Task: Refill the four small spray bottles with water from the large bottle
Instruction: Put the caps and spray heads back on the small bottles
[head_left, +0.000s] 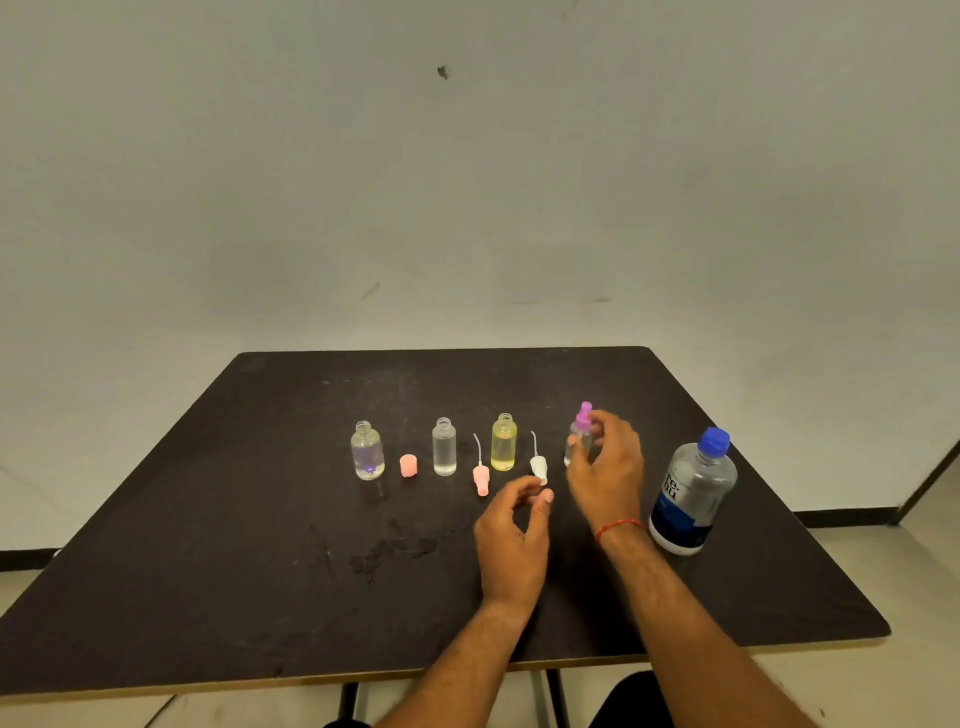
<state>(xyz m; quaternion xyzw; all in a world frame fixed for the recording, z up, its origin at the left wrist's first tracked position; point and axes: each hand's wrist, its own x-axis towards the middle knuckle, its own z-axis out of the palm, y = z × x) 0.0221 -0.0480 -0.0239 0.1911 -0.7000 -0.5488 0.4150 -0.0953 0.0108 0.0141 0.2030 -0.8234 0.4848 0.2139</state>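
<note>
Desk, black, w/ wet patch near front. Row, L to R: open bottle w/ purple bits; pink cap; open clear bottle; pink sprayer lying flat; open yellow bottle; white sprayer lying flat; bottle w/ purple sprayer fitted. Right hand: grip closed round that last bottle. Left hand: grip open, holding nothing, near white sprayer. Big bottle, blue cap on, upright at far R.
</note>
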